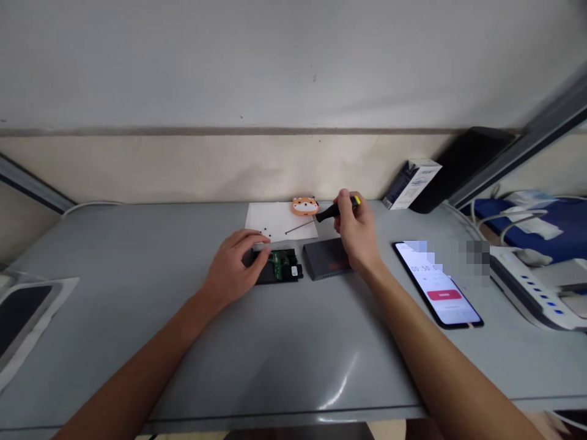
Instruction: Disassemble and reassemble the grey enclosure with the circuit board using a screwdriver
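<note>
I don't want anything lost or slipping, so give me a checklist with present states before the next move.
1. Screwdriver gripped by its handle in the right hand: ok.
2. Left hand at the circuit board's left end: ok.
3. Small dark pieces on the white paper: ok.
4. Whether the screwdriver's tip carries a piece: cannot tell.
5. Grey case beside, not over, the circuit board: ok.
6. Phone clear of both hands: ok.

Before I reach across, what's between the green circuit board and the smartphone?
The dark gray casing, then the right forearm, as the head view shows.
</note>
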Action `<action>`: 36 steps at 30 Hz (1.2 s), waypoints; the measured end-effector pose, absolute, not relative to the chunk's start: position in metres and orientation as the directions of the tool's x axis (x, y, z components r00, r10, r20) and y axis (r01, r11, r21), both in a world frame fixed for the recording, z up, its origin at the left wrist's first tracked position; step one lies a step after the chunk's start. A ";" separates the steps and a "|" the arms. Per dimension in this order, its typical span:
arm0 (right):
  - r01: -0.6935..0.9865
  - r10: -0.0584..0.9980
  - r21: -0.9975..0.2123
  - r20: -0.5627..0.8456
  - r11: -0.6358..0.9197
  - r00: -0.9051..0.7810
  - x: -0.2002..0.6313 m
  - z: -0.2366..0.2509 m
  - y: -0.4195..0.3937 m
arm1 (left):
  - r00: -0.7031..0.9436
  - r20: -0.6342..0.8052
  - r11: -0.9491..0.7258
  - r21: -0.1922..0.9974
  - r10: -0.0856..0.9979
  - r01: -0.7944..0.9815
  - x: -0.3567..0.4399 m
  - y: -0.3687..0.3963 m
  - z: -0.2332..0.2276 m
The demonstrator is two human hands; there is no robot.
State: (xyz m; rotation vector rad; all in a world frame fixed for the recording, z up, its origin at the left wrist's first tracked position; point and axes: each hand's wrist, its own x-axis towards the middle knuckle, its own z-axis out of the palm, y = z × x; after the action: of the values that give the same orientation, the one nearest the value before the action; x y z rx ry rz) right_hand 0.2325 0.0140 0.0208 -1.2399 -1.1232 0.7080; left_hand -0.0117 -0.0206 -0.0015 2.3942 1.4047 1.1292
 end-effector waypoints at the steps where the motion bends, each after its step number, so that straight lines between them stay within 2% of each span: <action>1: 0.104 0.911 -0.968 0.251 0.229 0.327 0.230 0.022 0.013 | 0.271 0.522 -0.543 0.486 0.809 0.685 -0.011 -0.021 -0.002; 6: -0.061 0.942 -0.970 0.210 0.233 0.263 0.218 0.024 0.005 | 0.233 0.452 -0.483 0.586 0.861 0.650 -0.010 -0.022 -0.001; 10: -0.119 0.955 -0.973 0.166 0.199 0.245 0.212 0.024 0.004 | 0.200 0.445 -0.464 0.631 0.873 0.622 -0.009 -0.022 0.001; 13: -0.124 0.957 -0.975 0.149 0.184 0.247 0.210 0.023 0.004 | 0.206 0.486 -0.493 0.593 0.849 0.637 -0.011 -0.021 0.001; 20: -0.093 0.956 -0.972 0.190 0.216 0.225 0.210 0.021 0.002 | 0.337 0.548 -0.588 0.383 0.765 0.712 -0.017 -0.020 0.004; 25: -0.061 0.955 -0.969 0.222 0.238 0.194 0.208 0.021 0.000 | 0.336 0.510 -0.572 0.426 0.792 0.701 -0.021 -0.019 0.010; 29: 0.002 0.954 -0.968 0.249 0.252 0.166 0.207 0.021 -0.001 | 0.259 0.421 -0.455 0.476 0.869 0.753 -0.026 -0.017 0.015; 32: 0.031 0.952 -0.960 0.279 0.278 0.127 0.206 0.020 -0.001 | 0.265 0.353 -0.408 0.437 0.897 0.801 -0.028 -0.015 0.015; 36: 0.059 0.949 -0.951 0.307 0.304 0.070 0.204 0.017 -0.002 | 0.318 0.308 -0.426 0.397 0.896 0.813 -0.029 -0.015 0.013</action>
State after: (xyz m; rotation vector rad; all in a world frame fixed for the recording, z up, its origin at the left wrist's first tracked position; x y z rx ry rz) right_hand 0.2041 -0.0017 0.0171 -1.0469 -1.3170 0.8994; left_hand -0.0289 -0.0151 0.0126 2.4088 1.5787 0.7348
